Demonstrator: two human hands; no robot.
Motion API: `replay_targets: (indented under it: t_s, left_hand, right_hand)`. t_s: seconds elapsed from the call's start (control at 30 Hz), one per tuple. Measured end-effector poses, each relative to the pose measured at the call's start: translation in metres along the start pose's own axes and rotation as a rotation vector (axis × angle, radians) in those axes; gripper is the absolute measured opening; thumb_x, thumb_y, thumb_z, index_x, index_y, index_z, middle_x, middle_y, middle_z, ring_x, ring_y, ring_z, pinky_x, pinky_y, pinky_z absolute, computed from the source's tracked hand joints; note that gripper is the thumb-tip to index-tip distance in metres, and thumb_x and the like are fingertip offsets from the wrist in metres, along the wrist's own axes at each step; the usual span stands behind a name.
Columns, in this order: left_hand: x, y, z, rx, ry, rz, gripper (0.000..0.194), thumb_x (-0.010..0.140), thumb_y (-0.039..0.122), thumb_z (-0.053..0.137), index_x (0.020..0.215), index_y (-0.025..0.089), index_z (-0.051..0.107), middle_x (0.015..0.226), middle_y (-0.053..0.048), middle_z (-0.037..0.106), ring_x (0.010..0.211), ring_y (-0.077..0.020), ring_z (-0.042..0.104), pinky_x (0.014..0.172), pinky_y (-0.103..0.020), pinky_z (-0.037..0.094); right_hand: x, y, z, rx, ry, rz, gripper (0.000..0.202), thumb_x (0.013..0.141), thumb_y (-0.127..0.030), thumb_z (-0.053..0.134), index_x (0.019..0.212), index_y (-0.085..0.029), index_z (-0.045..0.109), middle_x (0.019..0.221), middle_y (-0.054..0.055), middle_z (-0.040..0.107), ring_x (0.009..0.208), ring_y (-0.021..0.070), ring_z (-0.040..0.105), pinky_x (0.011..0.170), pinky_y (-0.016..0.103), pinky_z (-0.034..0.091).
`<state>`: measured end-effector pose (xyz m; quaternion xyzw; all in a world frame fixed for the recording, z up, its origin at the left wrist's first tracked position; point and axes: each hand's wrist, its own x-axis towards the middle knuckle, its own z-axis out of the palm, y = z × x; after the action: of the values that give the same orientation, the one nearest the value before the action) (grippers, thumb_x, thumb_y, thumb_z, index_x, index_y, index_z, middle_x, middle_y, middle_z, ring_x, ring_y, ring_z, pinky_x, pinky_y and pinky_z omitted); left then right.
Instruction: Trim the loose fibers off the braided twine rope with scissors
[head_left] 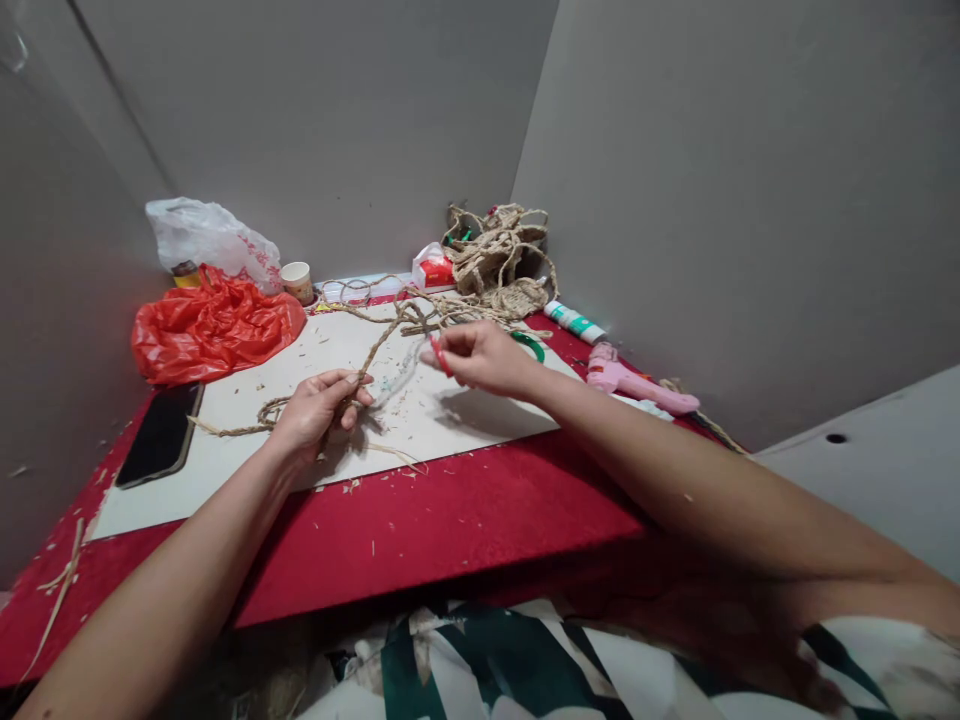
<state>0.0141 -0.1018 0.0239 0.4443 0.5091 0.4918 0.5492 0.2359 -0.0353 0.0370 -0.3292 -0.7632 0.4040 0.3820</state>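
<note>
My left hand is closed on a braided straw rope, pinching it between thumb and fingers above the white board. From there the rope runs up and away toward the tangle behind, and a looped end lies left of the hand. My right hand is closed around a small red object, whose kind I cannot make out. A pale, blurred strand stretches between the two hands. Just behind the right hand lies a green ring, partly covered.
A heap of braided rope sits at the back. Right are a pink glue gun and white-green roll. Left are a phone, red plastic bag, white bag and paper cup. Straw scraps litter the red tablecloth.
</note>
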Motion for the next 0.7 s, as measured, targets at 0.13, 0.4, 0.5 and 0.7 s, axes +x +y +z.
replay_targets:
  t_s: [0.13, 0.4, 0.5, 0.7]
  left_hand:
    - [-0.003, 0.003, 0.006, 0.058, 0.031, -0.03, 0.018, 0.078, 0.027, 0.064, 0.087, 0.012, 0.066, 0.073, -0.003, 0.069, 0.037, -0.0038, 0.043, 0.033, -0.017, 0.027]
    - [0.0, 0.0, 0.005, 0.058, 0.037, -0.006, 0.023, 0.074, 0.029, 0.068, 0.088, 0.01, 0.067, 0.076, -0.006, 0.072, 0.039, -0.005, 0.048, 0.035, -0.017, 0.03]
    - [-0.003, 0.001, 0.008, 0.076, 0.042, -0.039, 0.017, 0.077, 0.027, 0.064, 0.082, 0.011, 0.065, 0.063, -0.003, 0.068, 0.037, -0.0053, 0.046, 0.036, -0.017, 0.031]
    - [-0.006, 0.003, 0.014, 0.107, 0.036, -0.08, 0.016, 0.081, 0.026, 0.06, 0.08, 0.011, 0.066, 0.047, 0.001, 0.059, 0.035, -0.0061, 0.043, 0.038, -0.018, 0.035]
  right_hand:
    - [-0.017, 0.001, 0.016, -0.225, -0.156, -0.036, 0.024, 0.075, -0.023, 0.063, 0.054, -0.017, 0.054, 0.047, -0.005, 0.046, 0.047, 0.007, 0.036, 0.05, 0.023, 0.024]
    - [-0.025, 0.004, 0.02, -0.836, -0.171, -0.115, 0.027, 0.08, -0.043, 0.057, 0.067, -0.019, 0.06, 0.057, 0.003, 0.058, 0.051, 0.0127, 0.041, 0.052, 0.028, 0.019]
    - [-0.027, 0.004, 0.022, -0.981, -0.179, -0.098, 0.032, 0.08, -0.049, 0.056, 0.076, -0.018, 0.066, 0.064, 0.007, 0.065, 0.055, 0.0159, 0.049, 0.052, 0.028, 0.017]
    - [-0.026, 0.008, 0.023, -1.111, -0.216, -0.11, 0.04, 0.08, -0.052, 0.056, 0.089, -0.016, 0.07, 0.07, 0.012, 0.069, 0.059, 0.0205, 0.056, 0.054, 0.029, 0.019]
